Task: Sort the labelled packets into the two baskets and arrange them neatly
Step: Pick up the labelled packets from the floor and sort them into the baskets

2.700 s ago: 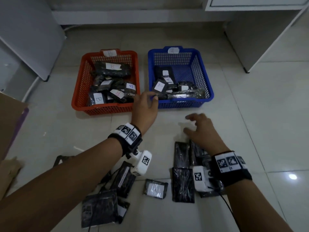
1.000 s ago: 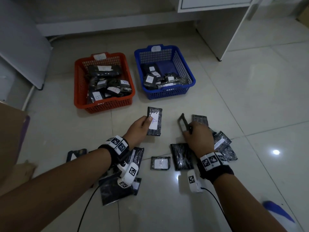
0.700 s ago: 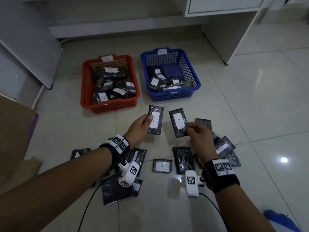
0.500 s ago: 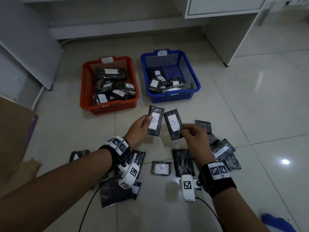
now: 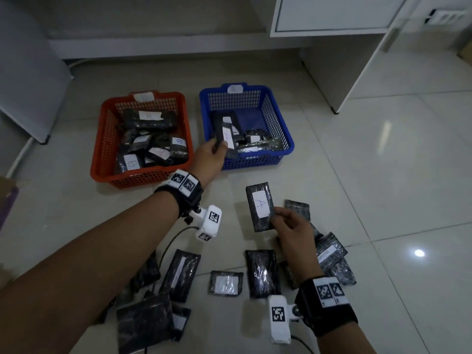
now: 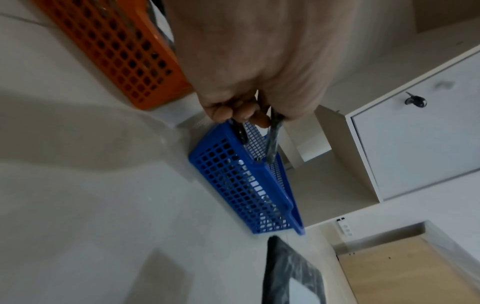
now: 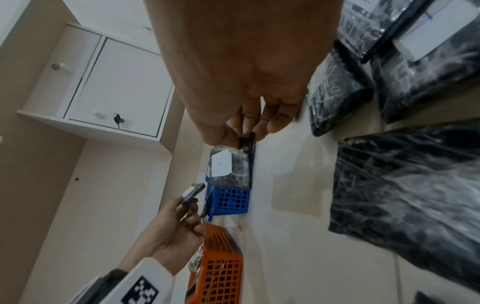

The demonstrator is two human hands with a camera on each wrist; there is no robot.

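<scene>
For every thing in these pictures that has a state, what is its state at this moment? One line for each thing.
Left hand: grips a black packet.
Black plastic packet in the left hand: held above the blue basket's near edge.
Right hand: pinches a packet.
Black packet with white label "A": held up, label facing the camera.
Blue plastic mesh basket: partly filled.
Orange plastic mesh basket: holds many packets.
Loose black packets on the tiled floor: unsorted.

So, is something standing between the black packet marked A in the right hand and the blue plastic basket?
Nothing visible: bare floor tiles lie between the A packet in the right hand and the blue basket.
</scene>
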